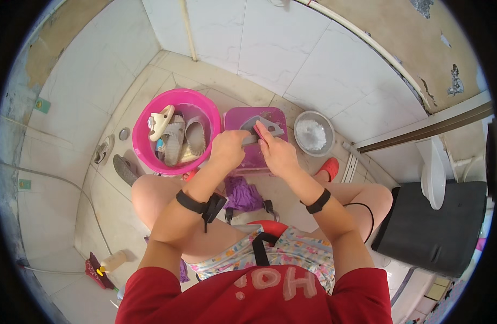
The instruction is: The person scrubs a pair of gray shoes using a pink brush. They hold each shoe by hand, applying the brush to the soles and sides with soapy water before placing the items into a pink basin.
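A grey slipper or sandal (275,126) lies over the top of a purple plastic stool (252,156) in front of me. My left hand (229,148) grips its near left end, fingers curled around the edge. My right hand (277,152) is on the slipper with a small pinkish-red object (258,132) under its fingers, perhaps a brush; most of it is hidden. To the left stands a bright pink plastic basin (141,156). It holds a cream clog (161,122), a ridged grey slipper (173,141) and another grey slipper (195,137).
A metal bowl (330,148) with white powder or foam (311,135) stands right of the stool. Beside the basin are a sneaker (104,150) and a dark grey shoe (125,169). A bottle (114,261) lies at lower left; a black box-like object (430,227) is at right. Tiled walls (280,44) enclose the floor.
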Demonstrator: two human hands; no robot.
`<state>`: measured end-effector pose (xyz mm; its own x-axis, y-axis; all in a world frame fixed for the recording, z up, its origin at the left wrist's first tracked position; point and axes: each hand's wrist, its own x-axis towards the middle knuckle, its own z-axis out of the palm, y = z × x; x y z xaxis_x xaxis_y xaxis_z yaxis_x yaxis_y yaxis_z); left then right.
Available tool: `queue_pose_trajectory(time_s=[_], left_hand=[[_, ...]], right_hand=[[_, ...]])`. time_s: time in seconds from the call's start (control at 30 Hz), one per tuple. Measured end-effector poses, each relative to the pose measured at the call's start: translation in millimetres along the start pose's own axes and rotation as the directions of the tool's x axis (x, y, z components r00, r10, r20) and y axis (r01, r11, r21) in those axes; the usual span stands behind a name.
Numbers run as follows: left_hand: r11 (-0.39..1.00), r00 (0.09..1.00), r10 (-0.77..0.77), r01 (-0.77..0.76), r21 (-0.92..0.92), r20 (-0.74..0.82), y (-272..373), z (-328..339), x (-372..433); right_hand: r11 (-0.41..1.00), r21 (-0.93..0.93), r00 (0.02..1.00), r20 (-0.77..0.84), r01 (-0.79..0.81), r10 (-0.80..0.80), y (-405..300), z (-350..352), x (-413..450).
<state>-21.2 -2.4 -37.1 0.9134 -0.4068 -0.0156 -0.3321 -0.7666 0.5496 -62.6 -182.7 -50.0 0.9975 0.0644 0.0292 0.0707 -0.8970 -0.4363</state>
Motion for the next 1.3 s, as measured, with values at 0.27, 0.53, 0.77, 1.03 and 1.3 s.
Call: queue_pose_trajectory(time_s=[0.27,0.53,0.77,1.03,1.3], left_hand=[[0.999,0.998,0.007,-0.011,-0.046,-0.067,10,0,5],[0.997,0.999,-0.041,0.04,-0.062,-0.022,2,-2,1],[0.996,0.999,-0.028,0.027,-0.087,-0.016,-3,-2,5],[0.993,0.999,-0.014,0.011,-0.114,-0.028,-2,0,2],[0.99,0.987,-0.022,-0.001,-0.143,-0.162,-5,-7,4]], right_hand=[[0.935,0.013,0.932,-0.083,-0.354,0.354,51,22,24],[0.976,0.041,0.969,-0.12,-0.212,0.215,28,26,3],[0.968,0.101,0.965,-0.102,-0.231,0.241,67,43,21],[0.904,0.234,0.916,-0.098,-0.358,0.389,77,58,17],[0.885,0.347,0.928,-0.091,-0.311,0.362,140,83,24]])
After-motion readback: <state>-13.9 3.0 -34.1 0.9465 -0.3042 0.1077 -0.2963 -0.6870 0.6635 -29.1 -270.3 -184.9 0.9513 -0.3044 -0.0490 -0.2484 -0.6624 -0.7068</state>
